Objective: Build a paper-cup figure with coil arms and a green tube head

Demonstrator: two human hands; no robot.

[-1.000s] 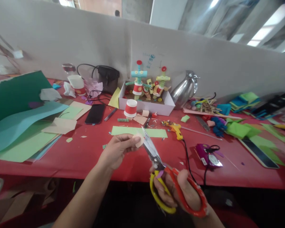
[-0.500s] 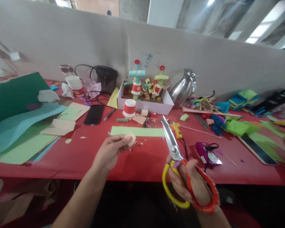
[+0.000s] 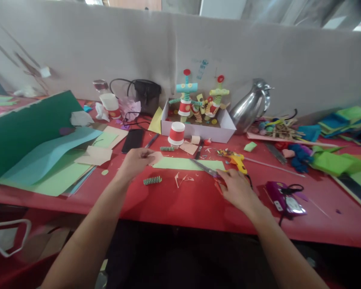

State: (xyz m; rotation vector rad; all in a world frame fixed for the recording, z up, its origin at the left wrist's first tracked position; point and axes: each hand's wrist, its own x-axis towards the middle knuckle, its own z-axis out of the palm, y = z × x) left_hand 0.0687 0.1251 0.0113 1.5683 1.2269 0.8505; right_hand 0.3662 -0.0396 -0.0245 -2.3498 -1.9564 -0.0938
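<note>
My left hand (image 3: 136, 159) reaches over the red table and pinches a small tan paper piece (image 3: 156, 157) at the left end of a light green paper strip (image 3: 189, 163). My right hand (image 3: 236, 190) lies over the handles of the scissors (image 3: 205, 168), whose closed blades rest flat on the green strip. Whether its fingers grip the handles is hidden. A green paper spring (image 3: 152, 180) and small paper offcuts (image 3: 182, 179) lie between my hands.
A white box (image 3: 198, 130) holds paper-cup figures, with a red-and-white cup (image 3: 176, 133) in front. A yellow glue gun (image 3: 237, 161), steel jug (image 3: 250, 107), phone (image 3: 132, 140), black bag (image 3: 147, 94) and purple tape dispenser (image 3: 282, 197) stand around. Coloured paper sheets (image 3: 39, 160) lie left.
My right hand has lowered the scissors from the air down onto the table. My left hand has carried the tan piece forward to the green strip. The camera has tilted down.
</note>
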